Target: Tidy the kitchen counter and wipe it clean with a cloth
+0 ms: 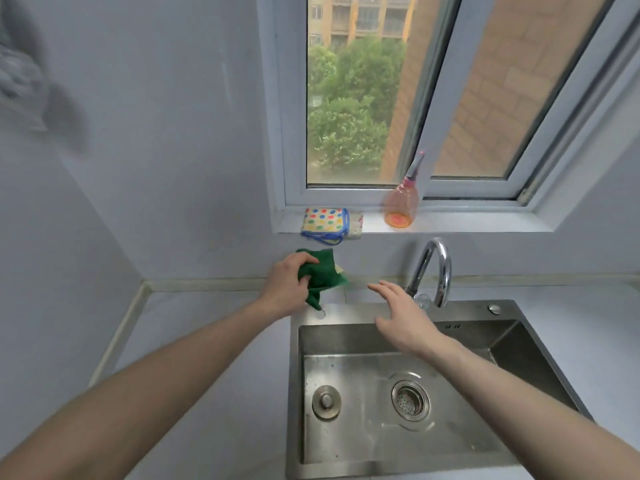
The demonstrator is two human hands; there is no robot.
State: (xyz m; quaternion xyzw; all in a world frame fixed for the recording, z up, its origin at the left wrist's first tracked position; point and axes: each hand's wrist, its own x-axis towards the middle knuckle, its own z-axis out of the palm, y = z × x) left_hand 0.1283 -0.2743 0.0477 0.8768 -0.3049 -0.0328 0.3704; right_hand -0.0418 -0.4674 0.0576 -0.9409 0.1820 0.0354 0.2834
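My left hand grips a crumpled green cloth in the air above the back left corner of the steel sink, close to the wall. A corner of the cloth hangs down below the fist. My right hand hovers over the sink's back rim with fingers straight and spread, holding nothing, just left of the chrome tap. The pale counter runs to the left of the sink and on to its right.
On the window sill lie a dotted cloth with blue trim and a pink bottle. Inside the sink are a drain strainer and a round plug. Walls close the counter's left and back.
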